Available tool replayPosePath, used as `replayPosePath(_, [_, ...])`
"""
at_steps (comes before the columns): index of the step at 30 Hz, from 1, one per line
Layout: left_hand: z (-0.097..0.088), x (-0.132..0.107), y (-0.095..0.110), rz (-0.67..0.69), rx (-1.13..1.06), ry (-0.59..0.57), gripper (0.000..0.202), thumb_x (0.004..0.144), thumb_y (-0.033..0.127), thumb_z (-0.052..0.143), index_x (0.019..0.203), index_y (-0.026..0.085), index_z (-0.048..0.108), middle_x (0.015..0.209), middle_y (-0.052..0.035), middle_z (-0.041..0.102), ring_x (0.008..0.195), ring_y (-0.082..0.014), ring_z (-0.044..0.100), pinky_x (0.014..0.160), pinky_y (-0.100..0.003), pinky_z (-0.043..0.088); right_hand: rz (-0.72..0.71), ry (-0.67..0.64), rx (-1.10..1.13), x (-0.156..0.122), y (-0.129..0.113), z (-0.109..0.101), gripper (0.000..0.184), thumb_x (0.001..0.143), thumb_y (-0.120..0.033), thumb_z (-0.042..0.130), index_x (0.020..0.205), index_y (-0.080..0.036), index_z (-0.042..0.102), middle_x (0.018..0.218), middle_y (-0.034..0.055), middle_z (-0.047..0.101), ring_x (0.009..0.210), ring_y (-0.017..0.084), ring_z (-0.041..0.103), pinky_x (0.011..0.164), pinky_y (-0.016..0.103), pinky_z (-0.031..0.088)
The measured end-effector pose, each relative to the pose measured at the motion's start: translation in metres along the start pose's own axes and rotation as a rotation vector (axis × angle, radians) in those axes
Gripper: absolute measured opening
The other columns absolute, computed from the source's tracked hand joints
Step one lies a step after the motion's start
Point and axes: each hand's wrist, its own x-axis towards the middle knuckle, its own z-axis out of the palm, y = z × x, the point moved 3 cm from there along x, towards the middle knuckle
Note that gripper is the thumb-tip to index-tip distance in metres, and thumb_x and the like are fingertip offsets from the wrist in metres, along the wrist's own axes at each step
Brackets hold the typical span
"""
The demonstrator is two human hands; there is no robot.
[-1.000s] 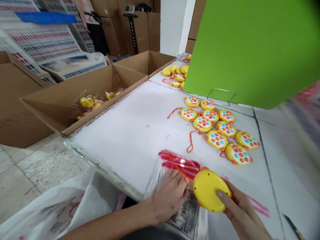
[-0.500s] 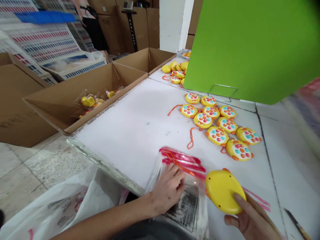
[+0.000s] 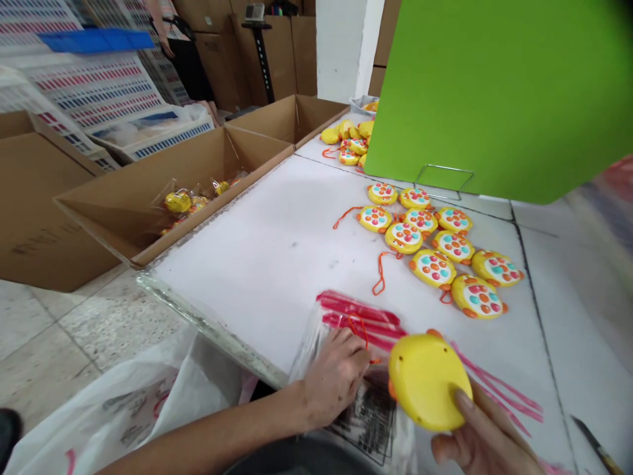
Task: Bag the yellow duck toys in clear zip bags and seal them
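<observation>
My right hand (image 3: pixel 487 429) grips a yellow palm-sized toy (image 3: pixel 429 381), its plain back with small screw holes facing up and the thumb on its lower edge. Curled closed, my left hand (image 3: pixel 339 376) rests on a stack of clear plastic bags (image 3: pixel 380 422) with black print; its fingertips are hidden but seem to pinch the top bag. Between the hands a thin orange cord (image 3: pixel 364 333) loops by the left fingers. Red strips (image 3: pixel 361 310) cross the bags' far end. Beyond lie several similar toys (image 3: pixel 432 267), their white faces with coloured dots upward.
At the left table edge stands an open cardboard box (image 3: pixel 173 165) holding bagged toys, with a second box (image 3: pixel 297 119) behind. A green board (image 3: pixel 494 99) rises at the back right. A knife (image 3: pixel 596 442) and pink strips (image 3: pixel 504 389) lie at right. A person (image 3: pixel 185 59) stands far back.
My right hand has brought the yellow toy left, closer to my left hand. The orange cord has shifted into a loop by the left fingers. The view has turned slightly.
</observation>
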Motion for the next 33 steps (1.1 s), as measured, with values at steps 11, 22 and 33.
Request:
replayPosePath(11, [-0.031, -0.017, 0.011, 0.223, 0.159, 0.011, 0.027, 0.093, 0.016, 0.031, 0.101, 0.012, 0.057, 0.080, -0.0059, 0.061, 0.082, -0.0185, 0.051, 0.090, -0.040, 0.033, -0.379, -0.164, -0.969, 0.036, 0.001, 0.020, 0.053, 0.089, -0.049, 0.035, 0.132, -0.019, 0.030, 0.065, 0.0002, 0.060, 0.054, 0.018, 0.058, 0.056, 0.028, 0.049])
replayPosePath(22, [-0.088, -0.016, -0.009, -0.181, -0.183, 0.263, 0.013, 0.087, 0.020, 0.049, 0.086, 0.015, 0.060, 0.084, -0.0053, 0.063, 0.080, -0.0165, 0.053, 0.072, -0.029, 0.043, -0.446, -0.126, -1.037, 0.029, 0.000, 0.013, 0.048, 0.092, -0.045, 0.035, 0.135, -0.023, 0.032, 0.067, -0.0016, 0.060, 0.054, 0.016, 0.058, 0.056, 0.025, 0.048])
replayPosePath(33, [-0.052, 0.008, -0.018, -0.523, -0.824, 0.052, 0.019, 0.085, 0.024, 0.047, 0.073, 0.012, 0.056, 0.070, -0.0038, 0.063, 0.066, -0.0144, 0.060, 0.062, -0.023, 0.045, -0.612, -0.419, -1.387, 0.024, -0.007, 0.040, 0.032, 0.096, -0.034, 0.028, 0.113, -0.029, 0.055, 0.091, 0.0007, 0.066, 0.076, 0.017, 0.063, 0.069, 0.027, 0.047])
